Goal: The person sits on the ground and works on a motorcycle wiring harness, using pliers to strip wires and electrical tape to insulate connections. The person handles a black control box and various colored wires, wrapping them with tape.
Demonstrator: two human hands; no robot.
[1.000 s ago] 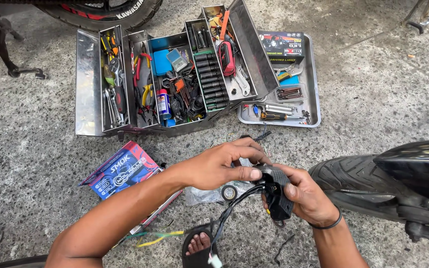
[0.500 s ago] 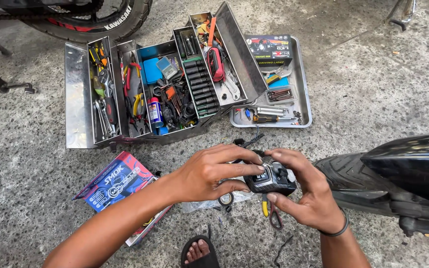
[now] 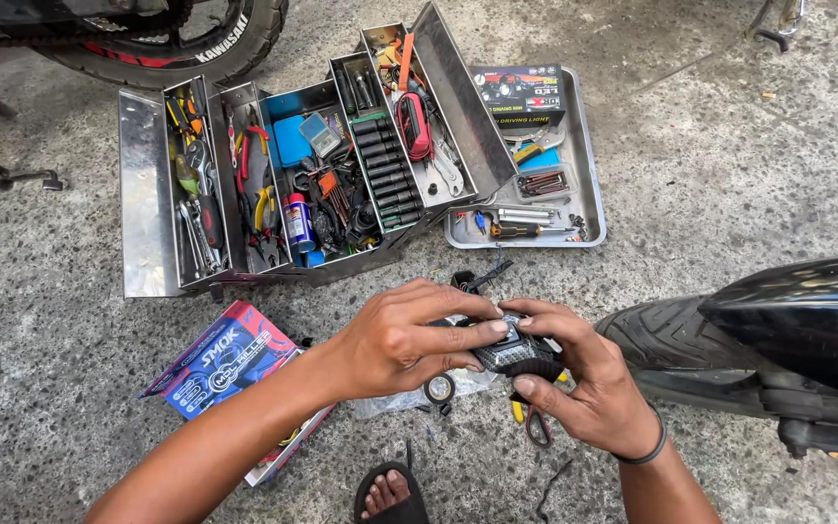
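Head view, held part: a small black carbon-patterned housing (image 3: 514, 351) sits between both hands, above the concrete floor (image 3: 729, 175) and just in front of the open toolbox.
Left hand: the left hand (image 3: 402, 340) comes over the top of the housing, fingers (image 3: 458, 306) curled down onto its upper face and thumb tucked beneath, closed on it, seemingly to keep it from turning.
Right hand: the right hand (image 3: 589, 383) cups the housing from the right and below, thumb lying along its top edge and fingertips wrapped under; also closed on it, so the part is braced from both sides.
Below the hands: a roll of black tape (image 3: 439, 389) and yellow-handled pliers (image 3: 526, 417) lie on the floor directly underneath, near enough to grab.
Toolbox: the metal cantilever toolbox (image 3: 147, 194) is spread fully open, so each tray of sockets, pliers and wrenches shows.
Tray: a flat metal tray (image 3: 589, 165) just right of the toolbox holds a black product box and small parts.
Left edge: a blue and red carton (image 3: 220, 364) lies beside the left forearm.
Right edge: a motorcycle tyre (image 3: 666, 335) and black fairing (image 3: 807, 315) stand close to the right wrist, limiting movement that way.
Near edge: a sandalled foot (image 3: 390, 493) sits below the hands.
Open room: bare floor is widest to the far right of the tray.
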